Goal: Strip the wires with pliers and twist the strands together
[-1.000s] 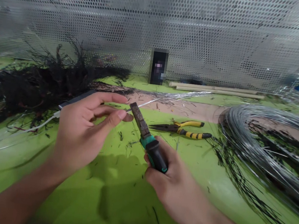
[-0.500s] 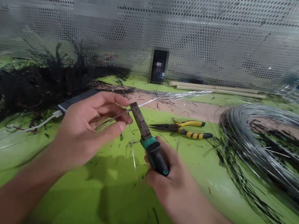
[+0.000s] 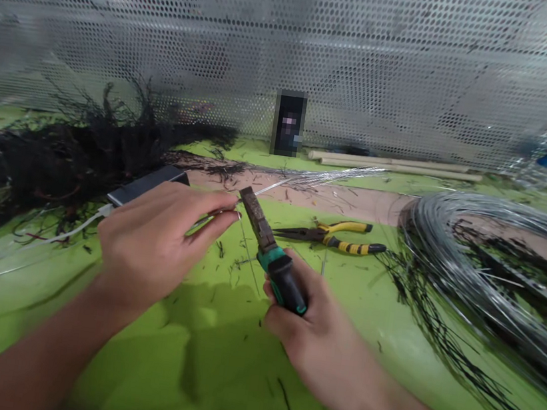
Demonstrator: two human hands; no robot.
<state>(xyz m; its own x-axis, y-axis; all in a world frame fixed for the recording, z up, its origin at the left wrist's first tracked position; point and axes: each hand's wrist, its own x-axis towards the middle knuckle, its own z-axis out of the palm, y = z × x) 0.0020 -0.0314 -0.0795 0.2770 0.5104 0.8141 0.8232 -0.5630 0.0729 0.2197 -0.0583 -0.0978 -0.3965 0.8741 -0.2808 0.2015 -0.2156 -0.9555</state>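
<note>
With our left hand [image 3: 157, 243] we pinch a thin wire [image 3: 203, 221], fingers nearly together, above the green counter [image 3: 211, 372]. Our right hand [image 3: 310, 331] wraps firmly round the pliers [image 3: 274, 259], their tip just beside those fingertips; we cannot tell whether the jaws grip anything. A slip of the pliers could nip our skin, and a slack pinch could let so slender a strand twist away.

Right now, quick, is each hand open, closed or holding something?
Left hand: closed, pinching thin wire.
Right hand: closed around a green-and-black-handled tool.
</note>
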